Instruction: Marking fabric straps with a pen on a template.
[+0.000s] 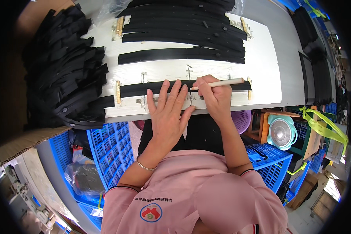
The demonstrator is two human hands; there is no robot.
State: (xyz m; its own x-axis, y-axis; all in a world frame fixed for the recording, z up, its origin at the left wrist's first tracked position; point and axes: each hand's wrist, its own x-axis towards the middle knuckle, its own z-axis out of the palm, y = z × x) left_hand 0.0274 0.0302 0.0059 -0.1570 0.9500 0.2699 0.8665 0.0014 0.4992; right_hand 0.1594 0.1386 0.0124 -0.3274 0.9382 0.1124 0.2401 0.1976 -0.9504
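A long black fabric strip lies across the white board near the table's front edge, its ends by two small tan guide blocks. My left hand rests on the strip with fingers spread, pressing it flat. In my right hand is a white marking pencil, its tip touching the strip near the board's dark middle line. Farther back lies a single black strip, and beyond it a layered stack of black strips.
A large heap of black strips fills the left side by a cardboard box. Black flat pieces are stacked at the right edge. Blue plastic crates, a turquoise fan and a purple basket stand below the table.
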